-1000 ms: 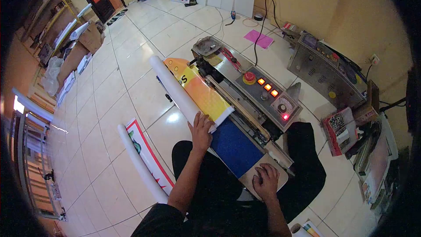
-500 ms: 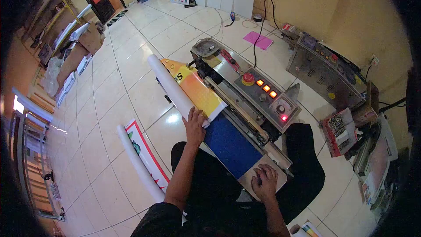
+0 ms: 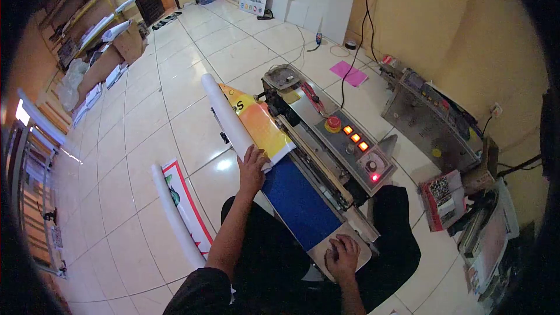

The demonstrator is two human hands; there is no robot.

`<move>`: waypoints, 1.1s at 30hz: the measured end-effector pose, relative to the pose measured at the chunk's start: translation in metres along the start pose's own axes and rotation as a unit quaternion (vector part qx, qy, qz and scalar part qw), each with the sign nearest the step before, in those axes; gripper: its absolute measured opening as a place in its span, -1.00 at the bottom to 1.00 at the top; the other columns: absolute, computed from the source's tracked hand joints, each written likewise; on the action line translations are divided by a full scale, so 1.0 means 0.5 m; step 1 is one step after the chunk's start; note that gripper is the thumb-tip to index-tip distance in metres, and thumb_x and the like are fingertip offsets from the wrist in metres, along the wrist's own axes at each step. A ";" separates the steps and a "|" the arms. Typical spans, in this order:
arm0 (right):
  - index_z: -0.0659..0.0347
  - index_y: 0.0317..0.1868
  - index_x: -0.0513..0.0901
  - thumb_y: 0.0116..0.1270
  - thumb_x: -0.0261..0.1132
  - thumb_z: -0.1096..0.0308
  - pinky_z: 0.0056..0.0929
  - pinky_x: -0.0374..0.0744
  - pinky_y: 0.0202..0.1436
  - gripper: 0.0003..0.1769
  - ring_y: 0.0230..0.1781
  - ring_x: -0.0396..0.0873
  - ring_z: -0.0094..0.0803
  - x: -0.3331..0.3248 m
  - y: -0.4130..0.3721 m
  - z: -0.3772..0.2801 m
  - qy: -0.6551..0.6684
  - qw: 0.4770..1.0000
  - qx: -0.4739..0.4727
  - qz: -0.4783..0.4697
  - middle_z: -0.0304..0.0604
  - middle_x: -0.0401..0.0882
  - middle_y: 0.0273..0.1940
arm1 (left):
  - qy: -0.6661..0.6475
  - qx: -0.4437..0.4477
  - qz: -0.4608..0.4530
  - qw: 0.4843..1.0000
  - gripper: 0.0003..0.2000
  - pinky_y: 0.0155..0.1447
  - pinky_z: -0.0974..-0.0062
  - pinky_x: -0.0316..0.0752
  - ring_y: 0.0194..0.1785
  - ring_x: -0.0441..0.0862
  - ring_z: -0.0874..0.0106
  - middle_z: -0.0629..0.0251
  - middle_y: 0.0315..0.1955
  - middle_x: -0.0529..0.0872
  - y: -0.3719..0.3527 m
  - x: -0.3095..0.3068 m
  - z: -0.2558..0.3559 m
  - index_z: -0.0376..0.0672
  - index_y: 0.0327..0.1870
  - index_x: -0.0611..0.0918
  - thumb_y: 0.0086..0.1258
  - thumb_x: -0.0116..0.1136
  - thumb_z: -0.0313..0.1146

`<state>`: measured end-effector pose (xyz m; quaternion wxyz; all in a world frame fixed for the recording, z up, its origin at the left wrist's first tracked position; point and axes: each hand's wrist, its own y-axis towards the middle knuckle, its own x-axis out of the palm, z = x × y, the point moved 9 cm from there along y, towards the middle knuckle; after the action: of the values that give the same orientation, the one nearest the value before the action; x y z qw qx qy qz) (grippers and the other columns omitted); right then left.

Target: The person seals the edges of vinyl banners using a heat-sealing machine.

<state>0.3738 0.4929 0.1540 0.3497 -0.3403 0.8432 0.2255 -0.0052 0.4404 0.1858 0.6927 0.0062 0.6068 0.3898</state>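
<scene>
A grey machine with a blue conveyor belt along its near-left side stands on the floor before me. A partly rolled banner, white on its outside with a yellow-orange printed face, lies along the far part of the belt. Its printed edge meets the machine's side. My left hand is closed over the banner's near end, the thumb hidden. On the pale plate at the belt's near end rests my right hand, fingers apart and slightly bent, holding nothing.
Lit orange switches, a red knob and a dial sit on the machine's panel. Another partly rolled banner lies on the tiles at left. A second grey machine and a red-and-white box stand at right.
The view has shifted. My left hand and the banner have moved slightly away from me along the machine, uncovering more blue belt. The right hand still rests on the end plate.
</scene>
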 end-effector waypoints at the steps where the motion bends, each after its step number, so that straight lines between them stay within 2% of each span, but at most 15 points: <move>1: 0.16 0.04 0.64 0.20 0.31 0.27 0.02 0.17 0.41 -0.62 0.31 0.32 -0.08 0.006 0.001 0.006 -0.002 1.000 0.012 -0.018 -0.07 0.47 0.16 | 0.012 -0.004 -0.006 1.000 -0.62 0.41 -0.22 0.04 0.45 0.28 0.15 0.32 0.11 0.57 0.003 0.003 -0.004 0.03 -0.20 0.67 -0.09 0.25 -0.62; 6: 0.14 0.03 0.65 0.19 0.32 0.28 0.03 0.18 0.40 -0.62 0.30 0.33 -0.08 -0.003 0.003 -0.002 -0.003 1.000 0.009 -0.011 -0.08 0.48 0.15 | -0.002 -0.001 0.007 1.000 -0.65 0.40 -0.23 0.05 0.45 0.27 0.17 0.34 0.13 0.56 0.019 0.005 -0.023 0.03 -0.21 0.67 -0.06 0.27 -0.59; 11: 0.14 0.04 0.64 0.18 0.33 0.28 0.02 0.18 0.40 -0.61 0.31 0.32 -0.08 -0.004 0.003 -0.005 0.007 1.000 0.013 -0.016 -0.07 0.47 0.16 | 0.004 -0.005 -0.010 1.000 -0.68 0.36 -0.35 0.04 0.45 0.27 0.17 0.34 0.16 0.55 0.029 0.013 -0.043 0.03 -0.18 0.67 0.02 0.24 -0.57; 14: 0.12 0.05 0.64 0.17 0.34 0.28 0.01 0.18 0.40 -0.60 0.31 0.33 -0.08 -0.003 0.003 -0.003 -0.001 1.000 0.009 -0.013 -0.08 0.48 0.15 | 0.025 0.004 -0.001 1.000 -0.62 0.39 -0.23 0.11 0.46 0.27 0.10 0.28 0.15 0.56 0.039 0.010 -0.049 -0.01 -0.13 0.66 -0.03 0.25 -0.59; 18: 0.10 0.04 0.64 0.16 0.33 0.28 0.00 0.18 0.40 -0.60 0.30 0.34 -0.09 0.002 -0.001 0.004 -0.005 1.000 0.004 -0.001 -0.09 0.48 0.14 | 0.066 -0.009 -0.015 0.998 -0.66 0.39 -0.23 0.11 0.45 0.28 0.12 0.29 0.14 0.56 0.053 0.017 -0.063 -0.02 -0.14 0.66 0.01 0.23 -0.58; 21: 0.11 0.04 0.64 0.17 0.33 0.27 0.00 0.18 0.39 -0.61 0.30 0.34 -0.08 -0.003 0.001 -0.002 -0.003 1.000 0.005 0.000 -0.08 0.48 0.14 | 0.055 0.004 0.006 0.998 -0.68 0.37 -0.27 0.13 0.46 0.28 0.14 0.31 0.14 0.56 0.060 0.013 -0.071 -0.03 -0.15 0.66 0.02 0.25 -0.56; 24: 0.13 0.04 0.64 0.17 0.32 0.27 0.00 0.18 0.38 -0.61 0.29 0.34 -0.07 -0.003 0.002 -0.001 0.000 1.000 0.005 -0.001 -0.08 0.48 0.14 | 0.058 -0.015 -0.014 0.998 -0.70 0.29 -0.37 0.13 0.46 0.27 0.20 0.36 0.15 0.56 0.068 0.026 -0.093 0.04 -0.16 0.65 0.09 0.17 -0.56; 27: 0.13 0.04 0.64 0.17 0.31 0.29 0.01 0.18 0.38 -0.61 0.29 0.34 -0.06 -0.008 0.003 -0.006 0.007 1.000 0.003 -0.001 -0.07 0.48 0.14 | 0.048 -0.001 -0.001 0.999 -0.69 0.27 -0.34 0.16 0.46 0.28 0.22 0.38 0.14 0.56 0.079 0.016 -0.092 0.05 -0.17 0.65 0.06 0.21 -0.56; 30: 0.13 0.04 0.64 0.17 0.30 0.30 0.02 0.18 0.39 -0.61 0.29 0.34 -0.06 -0.007 0.004 -0.004 0.008 1.000 0.008 -0.006 -0.07 0.48 0.14 | 0.054 -0.024 -0.011 0.998 -0.68 0.28 -0.32 0.16 0.46 0.28 0.23 0.39 0.14 0.56 0.088 0.013 -0.100 0.05 -0.17 0.65 0.03 0.25 -0.55; 32: 0.13 0.05 0.63 0.17 0.29 0.30 0.02 0.17 0.39 -0.61 0.29 0.34 -0.05 -0.002 0.004 0.000 0.005 1.000 0.013 -0.012 -0.06 0.48 0.14 | 0.089 -0.001 -0.021 0.996 -0.72 0.32 -0.17 0.20 0.45 0.29 0.19 0.36 0.11 0.58 0.092 0.019 -0.109 0.00 -0.14 0.66 0.09 0.30 -0.45; 33: 0.13 0.05 0.63 0.18 0.29 0.31 0.02 0.17 0.40 -0.61 0.29 0.34 -0.05 -0.002 0.003 0.002 0.005 1.000 0.012 -0.009 -0.06 0.48 0.15 | 0.090 -0.001 -0.022 0.996 -0.72 0.32 -0.17 0.20 0.45 0.29 0.19 0.36 0.11 0.58 0.094 0.025 -0.121 0.00 -0.14 0.66 0.09 0.30 -0.45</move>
<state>0.3737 0.4947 0.1541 0.3519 -0.3449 0.8443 0.2105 -0.0818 0.4521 0.1821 0.6437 -0.0426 0.6663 0.3740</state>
